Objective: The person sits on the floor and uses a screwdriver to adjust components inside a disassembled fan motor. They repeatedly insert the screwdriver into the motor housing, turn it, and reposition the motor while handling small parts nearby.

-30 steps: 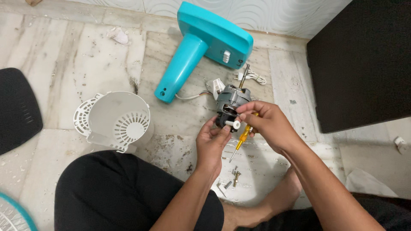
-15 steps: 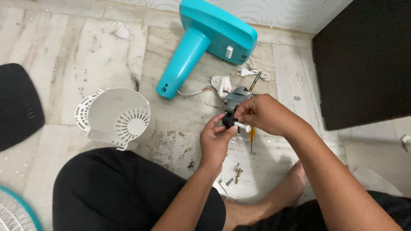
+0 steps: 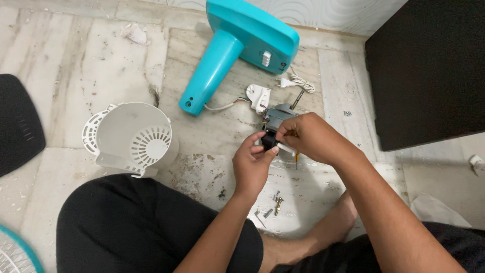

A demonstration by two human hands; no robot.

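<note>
A small grey fan motor (image 3: 279, 117) sits on the marble floor (image 3: 60, 76) just in front of the person's knees, its thin shaft (image 3: 298, 98) pointing up and away toward the wall. Both hands meet at its near end. The left hand (image 3: 252, 167) has its grip closed on a dark block (image 3: 269, 139) at the motor's lower edge, thumb and fingers pinching it from below. The right hand (image 3: 310, 136) comes over the top, its grip clamped on a white-handled screwdriver (image 3: 285, 148) whose yellow part shows just beneath the palm; the tip itself is hidden.

Wires (image 3: 222, 106) run from the motor past a white plastic piece (image 3: 258, 96) to a teal fan stand (image 3: 237, 45) lying on its side farther off, with a white plug and coiled cord (image 3: 295, 81) beside it. A few loose screws (image 3: 275, 202) lie on the floor near the left wrist. To the left stands a white motor housing (image 3: 134, 139) with a vented face. A dark cabinet (image 3: 429, 71) fills the right side, and a dark mat (image 3: 17, 121) lies at the left edge.
</note>
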